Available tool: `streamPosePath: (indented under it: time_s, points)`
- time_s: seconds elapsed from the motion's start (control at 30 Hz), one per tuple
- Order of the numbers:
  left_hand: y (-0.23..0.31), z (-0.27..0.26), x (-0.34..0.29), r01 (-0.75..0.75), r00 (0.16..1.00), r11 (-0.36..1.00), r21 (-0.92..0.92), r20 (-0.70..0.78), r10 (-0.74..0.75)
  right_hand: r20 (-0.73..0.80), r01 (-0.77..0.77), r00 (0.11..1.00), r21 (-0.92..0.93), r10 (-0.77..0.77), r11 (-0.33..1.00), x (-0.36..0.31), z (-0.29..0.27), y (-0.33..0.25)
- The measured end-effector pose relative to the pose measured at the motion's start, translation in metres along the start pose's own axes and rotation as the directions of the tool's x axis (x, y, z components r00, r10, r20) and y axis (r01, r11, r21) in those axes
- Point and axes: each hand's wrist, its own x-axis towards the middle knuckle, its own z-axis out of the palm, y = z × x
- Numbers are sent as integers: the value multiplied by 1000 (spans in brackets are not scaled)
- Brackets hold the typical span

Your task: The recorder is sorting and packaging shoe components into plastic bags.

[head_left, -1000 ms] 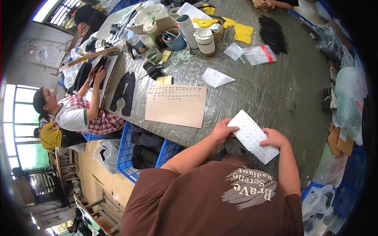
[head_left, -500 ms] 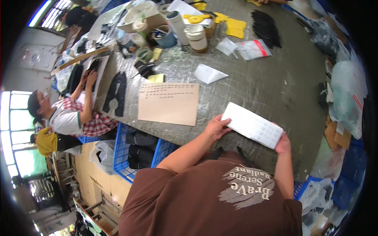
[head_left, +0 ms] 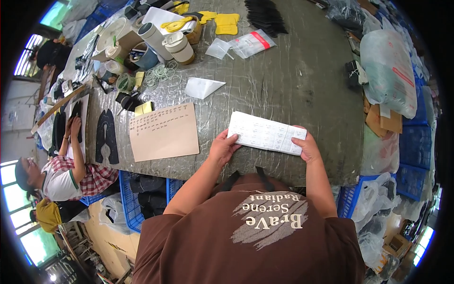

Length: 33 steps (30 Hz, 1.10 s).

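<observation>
A long white printed paper pad (head_left: pixel 265 134), covered with a grid of small marks, is held level just over the near edge of the table. My left hand (head_left: pixel 224 149) grips its left end, thumb on top and fingers beneath. At the other end, my right hand (head_left: pixel 306 145) pinches the pad with its thumb over the face. Left of the pad lies a tan cardboard sheet (head_left: pixel 165 135) with handwritten lines. Farther off, a folded white paper piece (head_left: pixel 203 87) rests on the table.
The grey table (head_left: pixel 302 85) carries cups, a blue tub (head_left: pixel 143 56), pale elastic rings (head_left: pixel 161 75), yellow pieces (head_left: pixel 227 23) and black strips (head_left: pixel 265 18). A co-worker (head_left: pixel 61 173) handles black pieces at left. Blue crates (head_left: pixel 130 201) and plastic bags (head_left: pixel 390 71) flank the table.
My view has turned, shifting the table's things leftward. The pad has levelled from its slant down to the right, and my right thumb now lies farther over its face.
</observation>
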Motion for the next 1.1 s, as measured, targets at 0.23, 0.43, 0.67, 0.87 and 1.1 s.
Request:
streamPosePath:
  time_s: [0.23, 0.43, 0.67, 0.87, 1.1]
  points:
    - [-1, -2, -3, -13, 999, 1000, -15, 35, 14, -22, -31, 999, -29, 30, 999, 2, 1, 3]
    - [0, -3, -1, -7, 1000, 1000, 10, 15, 7, -25, -28, 999, -22, 28, 999, 6, 0, 3]
    - [2, -2, -2, 16, 1000, 999, 31, 3, -16, -13, -27, 1000, -15, 27, 1000, 8, -3, 5]
    - [3, 0, -3, 22, 1000, 998, 64, 0, -22, 2, -22, 1000, -6, 22, 1000, 11, -7, 8]
    - [3, -1, -3, 25, 1000, 998, 63, -4, -24, -7, -23, 1000, -17, 23, 1000, 11, -6, 7]
